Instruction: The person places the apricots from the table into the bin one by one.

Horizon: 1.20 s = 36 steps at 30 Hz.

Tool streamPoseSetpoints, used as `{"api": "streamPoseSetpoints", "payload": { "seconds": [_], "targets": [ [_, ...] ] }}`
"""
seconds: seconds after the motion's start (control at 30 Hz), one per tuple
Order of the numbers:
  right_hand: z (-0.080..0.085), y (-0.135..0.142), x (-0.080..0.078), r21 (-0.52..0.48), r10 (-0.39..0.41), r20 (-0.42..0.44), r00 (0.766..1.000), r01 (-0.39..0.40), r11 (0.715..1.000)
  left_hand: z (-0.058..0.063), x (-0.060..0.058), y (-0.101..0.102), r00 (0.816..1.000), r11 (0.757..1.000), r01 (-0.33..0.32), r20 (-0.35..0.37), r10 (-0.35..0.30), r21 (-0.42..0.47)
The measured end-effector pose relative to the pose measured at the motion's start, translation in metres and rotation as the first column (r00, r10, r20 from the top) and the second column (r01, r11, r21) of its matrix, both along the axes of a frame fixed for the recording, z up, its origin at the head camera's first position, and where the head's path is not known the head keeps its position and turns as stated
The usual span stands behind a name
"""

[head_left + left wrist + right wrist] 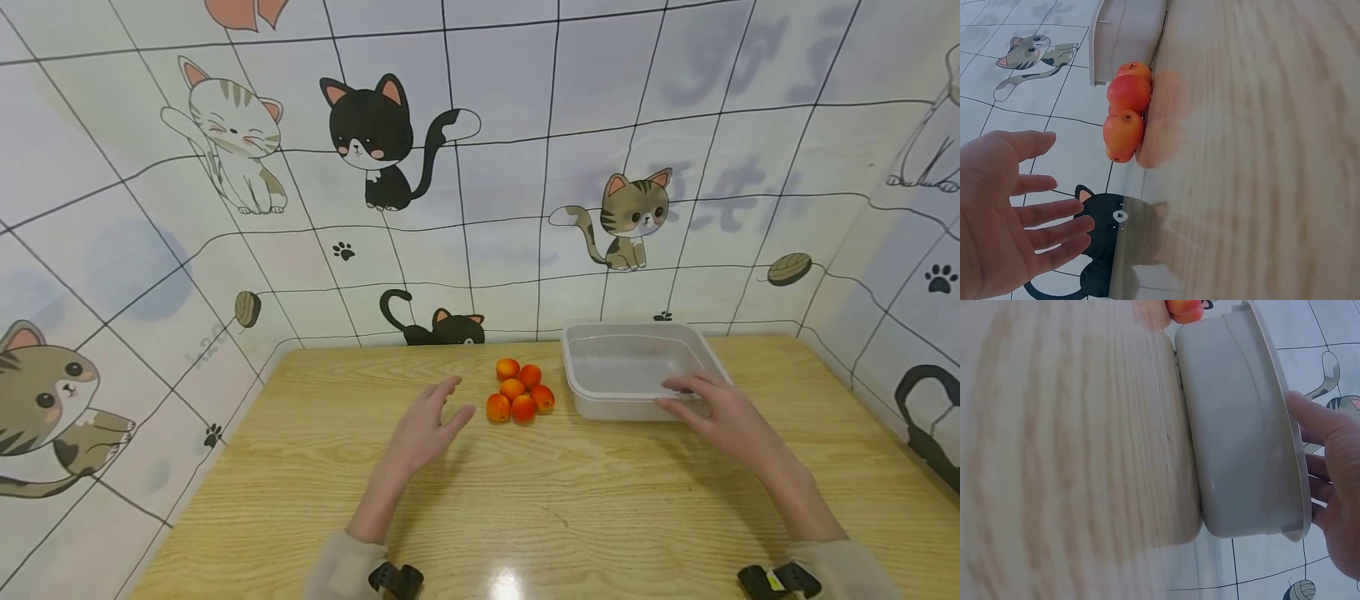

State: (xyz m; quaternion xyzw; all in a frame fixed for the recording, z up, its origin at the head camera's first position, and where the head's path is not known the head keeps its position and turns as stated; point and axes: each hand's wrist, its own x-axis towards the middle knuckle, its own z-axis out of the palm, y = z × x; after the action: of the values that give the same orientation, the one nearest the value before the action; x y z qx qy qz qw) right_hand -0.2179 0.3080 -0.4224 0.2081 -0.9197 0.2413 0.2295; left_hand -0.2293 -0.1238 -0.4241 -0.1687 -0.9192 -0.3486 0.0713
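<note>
Several small, round orange-red fruits [522, 407] sit in a cluster on the wooden table. My left hand [426, 427] hovers to their left with fingers spread and holds nothing; in the left wrist view the left hand [1010, 215] shows its palm and loosely extended fingers, apart from the fruits [1124, 130]. Right of the cluster stands a translucent white plastic box [611, 407] without a lid. Over its near right rim is my right hand [716, 412], thumb and fingers apart. The right wrist view shows the thumb overlapping the rim of the box [1241, 431], other fingers partly hidden behind it.
The wooden table [480, 508] reaches back to a wall covering [502, 183] with grid lines and cartoon cats, which also runs along both sides. Dark wrist devices sit at both sleeves. The box stands near the table's back edge.
</note>
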Motion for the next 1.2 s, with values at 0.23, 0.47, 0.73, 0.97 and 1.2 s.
{"api": "streamPoseSetpoints", "payload": {
  "seconds": [0.23,0.47,0.73,0.97,1.2],
  "targets": [
    [0.002,0.000,0.001,0.011,-0.005,-0.030,1.000,0.005,1.000,-0.003,-0.002,0.007,0.999,0.997,0.026,0.024,-0.027,0.069],
    [0.002,0.000,0.000,0.014,-0.009,-0.070,0.997,0.010,1.000,-0.007,-0.007,0.015,0.998,0.993,0.025,0.049,-0.031,0.119],
    [0.003,-0.002,0.001,0.019,-0.005,-0.106,0.994,0.007,1.000,-0.011,-0.012,0.024,0.994,0.984,0.059,0.080,-0.074,0.170],
    [0.003,-0.002,0.002,0.017,-0.006,-0.114,0.993,0.008,1.000,-0.015,-0.016,0.032,0.989,0.971,0.049,0.124,-0.080,0.236],
    [0.003,-0.001,0.000,0.026,0.008,-0.136,0.991,-0.005,1.000,-0.019,-0.019,0.039,0.988,0.956,0.037,0.133,-0.079,0.293]
  ]
}}
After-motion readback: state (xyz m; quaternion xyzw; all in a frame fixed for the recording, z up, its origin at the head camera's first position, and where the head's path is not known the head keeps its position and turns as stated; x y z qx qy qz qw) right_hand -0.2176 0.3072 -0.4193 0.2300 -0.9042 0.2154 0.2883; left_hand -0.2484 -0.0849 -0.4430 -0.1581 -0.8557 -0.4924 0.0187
